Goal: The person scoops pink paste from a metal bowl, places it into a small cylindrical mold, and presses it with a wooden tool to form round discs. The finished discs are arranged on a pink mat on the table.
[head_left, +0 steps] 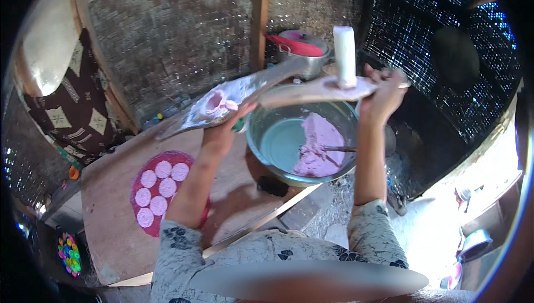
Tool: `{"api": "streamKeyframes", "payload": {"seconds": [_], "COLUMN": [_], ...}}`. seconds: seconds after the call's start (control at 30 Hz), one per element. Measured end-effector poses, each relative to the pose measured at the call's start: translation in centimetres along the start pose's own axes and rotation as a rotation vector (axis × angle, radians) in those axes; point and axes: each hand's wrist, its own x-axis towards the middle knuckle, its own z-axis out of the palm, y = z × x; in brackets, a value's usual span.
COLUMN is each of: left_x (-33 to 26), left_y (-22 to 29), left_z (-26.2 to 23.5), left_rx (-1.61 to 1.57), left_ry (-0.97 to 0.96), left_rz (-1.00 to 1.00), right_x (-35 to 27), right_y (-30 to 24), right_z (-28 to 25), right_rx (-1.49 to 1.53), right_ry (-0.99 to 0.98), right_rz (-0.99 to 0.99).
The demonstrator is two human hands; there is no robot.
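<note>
My left hand [225,127] grips a long wooden board [192,111] from below, tilted above the table. Pink-white dough smears its surface around a round opening [216,101]. My right hand [384,97] is closed around the end of a second, narrower wooden board [311,92]. From that board a white cylinder [345,58] stands upright. Below and between my hands sits a large bowl [253,150] with a mass of pink dough [317,141] at its right side; a spoon-like handle [339,149] sticks out of the dough.
On the wooden table [111,191], left of the bowl, several pale pink dough discs [158,205] lie on a round red sheet [181,158], partly behind my left forearm. A dark object [272,186] lies near the bowl. A lidded metal pot [311,66] with red cloth stands behind.
</note>
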Motion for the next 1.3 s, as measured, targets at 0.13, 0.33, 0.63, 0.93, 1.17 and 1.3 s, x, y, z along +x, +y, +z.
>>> {"api": "streamKeyframes", "payload": {"seconds": [0.13,0.33,0.63,0.93,1.17,1.3], "left_x": [4.3,9.2,15.1,13.8,14.6,15.5], "left_y": [-2.6,-2.1,2.0,-4.7,-6.7,-5.9], "left_z": [7.4,7.1,9.7,7.2,12.0,12.8], "left_rx": [-0.237,0.128,1.213,1.282,1.262,1.262], "left_ry": [0.171,0.173,-0.363,-0.22,-0.149,0.012], "left_rz": [0.311,0.502,0.851,0.679,0.727,0.801], "right_x": [-3.0,-1.7,3.5,4.6,0.2,-1.6], "right_y": [7.1,7.0,-0.4,-0.6,9.2,9.2], "right_z": [-4.6,-16.8,-13.3,-9.9,-6.2,-6.4], "right_rx": [-0.019,-2.097,-2.017,-0.916,-0.801,-0.909], "right_ry": [-0.035,-1.569,-1.747,-1.011,-0.797,-0.813], "right_rz": [0.543,0.345,0.396,0.66,-0.189,-0.327]}}
